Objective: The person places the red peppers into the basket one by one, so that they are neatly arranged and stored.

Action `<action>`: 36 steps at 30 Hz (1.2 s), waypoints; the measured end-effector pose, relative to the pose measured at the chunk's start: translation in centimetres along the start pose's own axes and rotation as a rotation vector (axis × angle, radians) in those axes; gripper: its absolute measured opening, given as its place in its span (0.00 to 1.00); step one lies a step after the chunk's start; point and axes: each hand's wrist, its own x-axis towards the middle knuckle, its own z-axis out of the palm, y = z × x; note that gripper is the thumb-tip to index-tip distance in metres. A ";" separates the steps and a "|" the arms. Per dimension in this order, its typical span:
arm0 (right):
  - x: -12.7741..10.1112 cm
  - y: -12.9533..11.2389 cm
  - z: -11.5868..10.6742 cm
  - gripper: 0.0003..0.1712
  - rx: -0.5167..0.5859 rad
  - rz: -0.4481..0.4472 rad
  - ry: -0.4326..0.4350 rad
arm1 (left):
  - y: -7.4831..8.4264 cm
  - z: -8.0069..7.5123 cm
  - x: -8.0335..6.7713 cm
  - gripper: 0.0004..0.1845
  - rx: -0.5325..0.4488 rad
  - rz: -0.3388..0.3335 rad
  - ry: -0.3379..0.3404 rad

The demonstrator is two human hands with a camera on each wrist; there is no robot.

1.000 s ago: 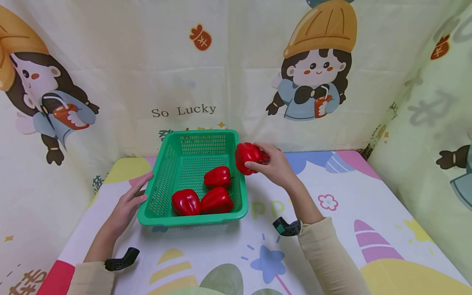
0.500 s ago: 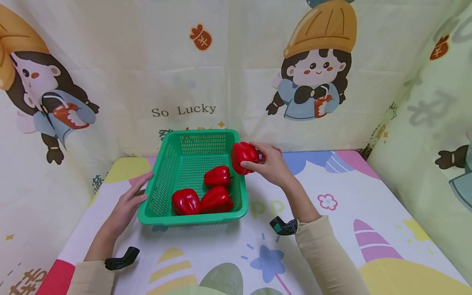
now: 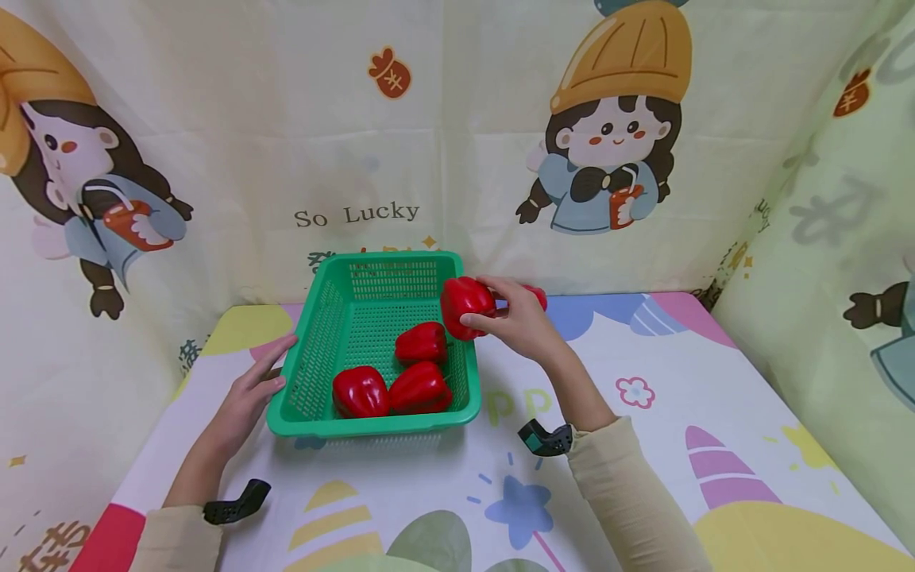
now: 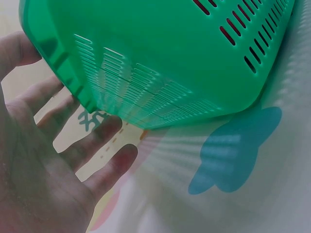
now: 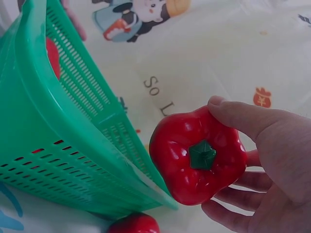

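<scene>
From the head camera, the right hand (image 3: 518, 322) grips a red pepper (image 3: 466, 306), thumb under it and fingers over it, holding it above the right rim of the green basket (image 3: 314, 349). Just behind that hand another pepper (image 3: 536, 295) lies on the table (image 3: 643, 445). The left hand (image 3: 250, 393) rests with relaxed, straight fingers against the basket's left wall; three peppers (image 3: 400, 373) lie inside, to the right of that hand.

The left wrist camera shows the left hand (image 4: 48, 160) spread flat, its fingers beside the basket (image 4: 160, 58) wall.

The right wrist camera shows the right hand (image 5: 272, 165) curled round the pepper (image 5: 198, 154), green stem facing out, basket (image 5: 58, 145) just to its left.
</scene>
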 end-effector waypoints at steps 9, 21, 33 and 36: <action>0.2 -0.6 0.3 0.39 -0.014 -0.013 -0.004 | 0.0 0.0 0.0 0.28 -0.007 -0.002 -0.005; 0.6 -1.0 0.9 0.41 -0.037 -0.014 -0.012 | 0.0 0.0 0.0 0.28 -0.008 -0.008 -0.005; 1.1 -1.1 1.6 0.41 -0.025 -0.008 -0.033 | 0.1 0.1 -0.1 0.28 -0.007 -0.004 0.000; 1.1 -1.3 1.7 0.41 -0.026 -0.009 -0.040 | 0.1 0.1 0.0 0.28 -0.010 -0.001 -0.001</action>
